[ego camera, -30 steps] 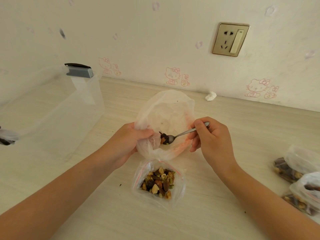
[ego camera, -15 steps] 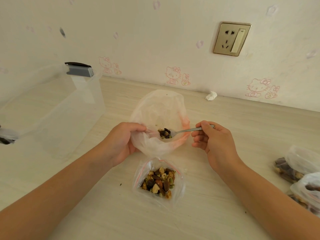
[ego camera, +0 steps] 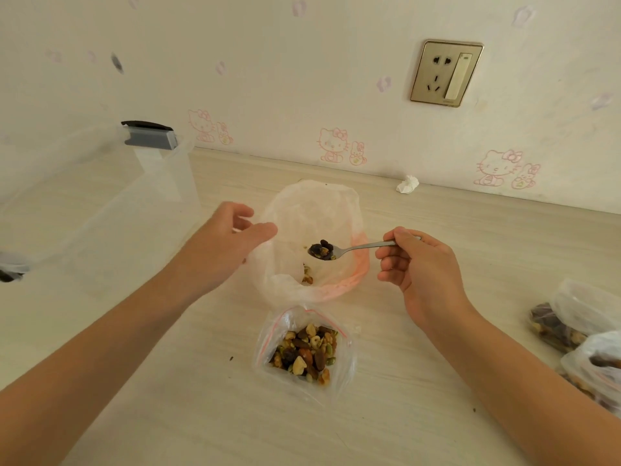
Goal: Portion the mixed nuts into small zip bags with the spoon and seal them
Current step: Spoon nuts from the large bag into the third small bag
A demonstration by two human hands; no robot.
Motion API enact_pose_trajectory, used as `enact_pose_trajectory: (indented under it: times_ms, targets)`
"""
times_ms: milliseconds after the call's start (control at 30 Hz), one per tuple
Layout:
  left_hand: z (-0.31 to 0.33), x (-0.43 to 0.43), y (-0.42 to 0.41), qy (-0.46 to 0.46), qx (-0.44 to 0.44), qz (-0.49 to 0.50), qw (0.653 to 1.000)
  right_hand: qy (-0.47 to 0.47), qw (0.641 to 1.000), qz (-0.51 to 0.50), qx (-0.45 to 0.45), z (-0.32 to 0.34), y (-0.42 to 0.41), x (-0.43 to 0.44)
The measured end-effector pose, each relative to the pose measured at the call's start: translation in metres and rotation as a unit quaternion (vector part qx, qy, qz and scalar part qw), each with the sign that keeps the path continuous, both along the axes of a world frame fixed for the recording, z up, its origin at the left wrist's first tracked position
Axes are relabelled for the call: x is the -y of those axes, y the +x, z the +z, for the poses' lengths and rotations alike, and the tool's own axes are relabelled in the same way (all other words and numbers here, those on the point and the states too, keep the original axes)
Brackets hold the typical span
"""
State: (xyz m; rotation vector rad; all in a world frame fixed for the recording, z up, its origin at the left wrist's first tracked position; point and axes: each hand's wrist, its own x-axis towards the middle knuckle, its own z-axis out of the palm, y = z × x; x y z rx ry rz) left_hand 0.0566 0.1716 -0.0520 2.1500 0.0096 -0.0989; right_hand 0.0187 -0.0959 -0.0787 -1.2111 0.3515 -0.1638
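Note:
A large, nearly empty plastic bag stands open at the middle of the table, with a few nuts left at its bottom. My right hand grips the handle of a metal spoon heaped with nuts, held level over that bag's mouth. Just left of the bag's rim hovers my left hand, fingers relaxed and holding nothing. In front of the large bag lies a small zip bag with a red seal strip, its mouth open and partly filled with mixed nuts.
A clear plastic storage box with a grey latch stands at the left. Filled small bags of nuts lie at the right edge. A crumpled tissue sits by the wall, under a wall socket.
My left hand has let go of the large bag's rim and opened. The right hand has lifted the loaded spoon up and slightly right, out of the bag.

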Motion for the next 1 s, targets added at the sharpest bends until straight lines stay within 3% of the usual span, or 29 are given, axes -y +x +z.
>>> enact_pose_trajectory:
  times_ms: [67,133,233,333,700,767,867,933,1000]
  targets:
    - [0.010,-0.010,-0.007,0.082,0.114,-0.001,0.990,0.001,1.000,0.004,0.011,0.002,-0.001,0.000]
    - [0.025,-0.019,-0.017,0.109,0.138,-0.061,0.982,0.004,1.000,0.009,0.022,0.004,-0.002,0.000]
    - [0.040,-0.021,-0.037,0.168,-0.001,-0.211,0.963,0.005,0.999,0.019,0.036,0.009,-0.005,-0.001]
    - [0.035,-0.012,-0.048,0.232,-0.074,-0.266,0.933,0.003,0.998,0.030,0.052,0.013,-0.010,-0.003]
    - [0.014,0.002,-0.042,0.158,-0.054,-0.253,0.953,-0.026,0.986,0.083,0.141,0.024,-0.029,-0.011]
    - [0.012,0.002,-0.040,0.149,-0.058,-0.247,0.956,-0.093,0.966,0.112,0.214,0.024,-0.036,-0.011]
    - [0.011,0.003,-0.040,0.145,-0.057,-0.237,0.959,-0.234,0.897,0.158,0.341,0.023,-0.046,-0.014]
    - [0.011,0.004,-0.041,0.142,-0.056,-0.231,0.961,-0.282,0.868,0.168,0.373,0.023,-0.048,-0.015]
    - [0.011,0.005,-0.041,0.139,-0.052,-0.229,0.962,-0.293,0.862,0.170,0.378,0.022,-0.048,-0.014]
